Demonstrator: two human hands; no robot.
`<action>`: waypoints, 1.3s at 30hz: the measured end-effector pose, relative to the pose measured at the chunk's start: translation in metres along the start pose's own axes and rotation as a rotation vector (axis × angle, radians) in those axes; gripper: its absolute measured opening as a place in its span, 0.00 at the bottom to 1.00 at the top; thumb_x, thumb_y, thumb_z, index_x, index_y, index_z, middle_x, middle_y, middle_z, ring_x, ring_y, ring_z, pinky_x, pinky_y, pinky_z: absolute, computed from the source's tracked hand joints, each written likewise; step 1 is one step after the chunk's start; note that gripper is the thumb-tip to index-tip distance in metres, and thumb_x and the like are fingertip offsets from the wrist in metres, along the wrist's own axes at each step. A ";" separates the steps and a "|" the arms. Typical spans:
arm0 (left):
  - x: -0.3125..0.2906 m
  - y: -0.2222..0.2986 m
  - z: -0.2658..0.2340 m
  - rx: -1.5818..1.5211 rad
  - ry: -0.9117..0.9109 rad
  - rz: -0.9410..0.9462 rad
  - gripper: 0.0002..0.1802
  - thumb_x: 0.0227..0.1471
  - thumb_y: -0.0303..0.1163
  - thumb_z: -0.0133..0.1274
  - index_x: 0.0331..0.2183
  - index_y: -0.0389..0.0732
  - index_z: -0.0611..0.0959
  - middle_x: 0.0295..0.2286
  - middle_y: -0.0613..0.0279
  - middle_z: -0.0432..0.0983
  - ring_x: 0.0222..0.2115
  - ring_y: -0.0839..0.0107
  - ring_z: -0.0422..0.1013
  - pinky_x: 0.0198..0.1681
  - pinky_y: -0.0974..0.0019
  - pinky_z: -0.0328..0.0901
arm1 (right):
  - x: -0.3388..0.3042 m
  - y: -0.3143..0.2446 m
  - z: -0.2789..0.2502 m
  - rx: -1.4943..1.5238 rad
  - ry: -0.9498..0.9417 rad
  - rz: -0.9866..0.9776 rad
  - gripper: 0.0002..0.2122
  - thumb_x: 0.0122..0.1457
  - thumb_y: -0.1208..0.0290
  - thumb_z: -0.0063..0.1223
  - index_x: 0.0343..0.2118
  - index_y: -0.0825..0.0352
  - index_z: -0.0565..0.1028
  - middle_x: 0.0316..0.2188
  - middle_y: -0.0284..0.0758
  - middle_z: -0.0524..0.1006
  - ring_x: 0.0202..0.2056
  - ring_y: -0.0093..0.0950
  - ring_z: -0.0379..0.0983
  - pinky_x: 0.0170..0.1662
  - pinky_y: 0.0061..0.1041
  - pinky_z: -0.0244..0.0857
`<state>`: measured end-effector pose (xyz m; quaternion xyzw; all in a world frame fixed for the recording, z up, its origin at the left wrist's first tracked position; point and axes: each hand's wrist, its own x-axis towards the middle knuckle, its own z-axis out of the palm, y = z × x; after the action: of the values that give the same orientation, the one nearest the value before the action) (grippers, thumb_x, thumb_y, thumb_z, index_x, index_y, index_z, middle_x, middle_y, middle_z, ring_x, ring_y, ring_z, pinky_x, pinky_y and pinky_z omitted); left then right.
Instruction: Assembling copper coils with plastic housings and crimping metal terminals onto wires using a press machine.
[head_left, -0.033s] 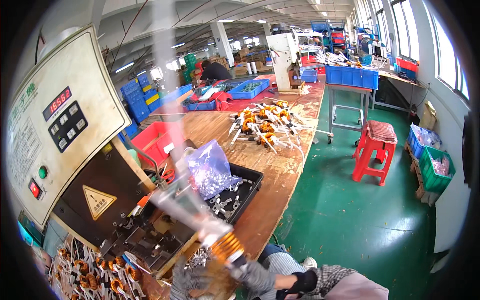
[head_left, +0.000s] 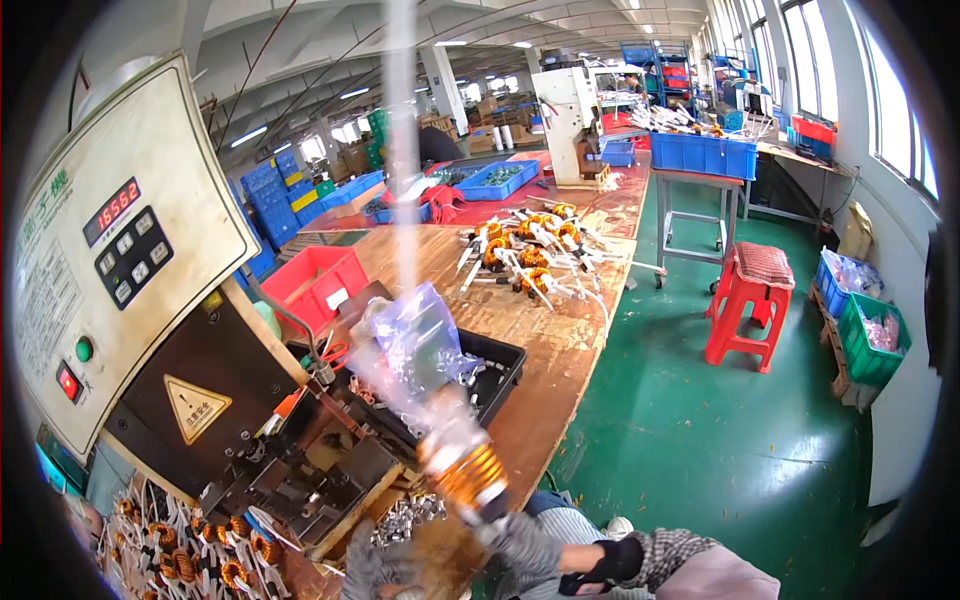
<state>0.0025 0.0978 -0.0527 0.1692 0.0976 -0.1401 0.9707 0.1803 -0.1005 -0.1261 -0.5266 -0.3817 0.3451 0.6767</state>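
My right hand [head_left: 518,545], in a grey glove, grips a copper-wound coil [head_left: 468,474] with white sleeved leads. The leads are smeared by motion and reach up past a clear bag of metal terminals [head_left: 415,345]. At the lower edge my left hand [head_left: 383,562], also gloved in grey, is blurred; its fingers cannot be made out. Just above it lies a small heap of metal terminals [head_left: 408,516] on the bench. Beside that stands a press machine [head_left: 190,370] with a lit display and a metal die area [head_left: 310,490].
A black tray [head_left: 505,375] under the bag holds loose terminals, with a red bin [head_left: 318,285] behind it. Coils lie heaped at lower left [head_left: 185,550] and farther along the wooden bench [head_left: 530,250]. A red stool [head_left: 750,310] and a blue bin on a trolley [head_left: 703,155] stand right.
The coil in my right hand has shifted a little right, and its blurred leads have swung upward and right. More of the small terminal heap shows. My left hand stays low.
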 end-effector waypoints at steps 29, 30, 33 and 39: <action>-0.204 -0.061 0.045 1.768 2.066 0.273 0.24 0.44 0.44 0.58 0.43 0.43 0.76 0.34 0.58 0.76 0.37 0.65 0.72 0.42 0.67 0.66 | 0.164 -0.042 -0.121 -0.934 0.256 -0.586 0.12 0.57 0.76 0.43 0.44 0.72 0.68 0.47 0.42 0.68 0.49 0.36 0.63 0.53 0.31 0.55; -0.238 -0.050 0.044 1.973 2.191 0.288 0.23 0.43 0.43 0.58 0.42 0.45 0.76 0.35 0.56 0.76 0.36 0.60 0.72 0.41 0.65 0.67 | 0.154 -0.030 -0.114 -0.959 0.185 -0.650 0.12 0.57 0.76 0.42 0.44 0.72 0.68 0.47 0.42 0.67 0.49 0.36 0.63 0.53 0.31 0.55; -0.295 0.024 0.080 1.906 2.667 -0.037 0.20 0.44 0.40 0.56 0.41 0.46 0.76 0.42 0.53 0.69 0.38 0.57 0.69 0.44 0.60 0.64 | 0.132 -0.005 -0.098 -0.954 0.149 -0.593 0.12 0.57 0.75 0.43 0.44 0.71 0.69 0.47 0.42 0.67 0.49 0.37 0.64 0.52 0.31 0.57; -0.363 0.100 0.073 2.034 2.673 -0.854 0.26 0.46 0.50 0.47 0.43 0.42 0.75 0.44 0.52 0.69 0.46 0.55 0.64 0.49 0.58 0.60 | 0.136 0.019 -0.104 -1.025 0.265 -0.675 0.12 0.57 0.74 0.43 0.43 0.70 0.69 0.46 0.41 0.68 0.48 0.36 0.64 0.51 0.31 0.59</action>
<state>-0.2988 0.2488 0.1311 -0.6178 -0.6832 0.1411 0.3628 0.3348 -0.0250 -0.1403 -0.6730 -0.5567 -0.1827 0.4514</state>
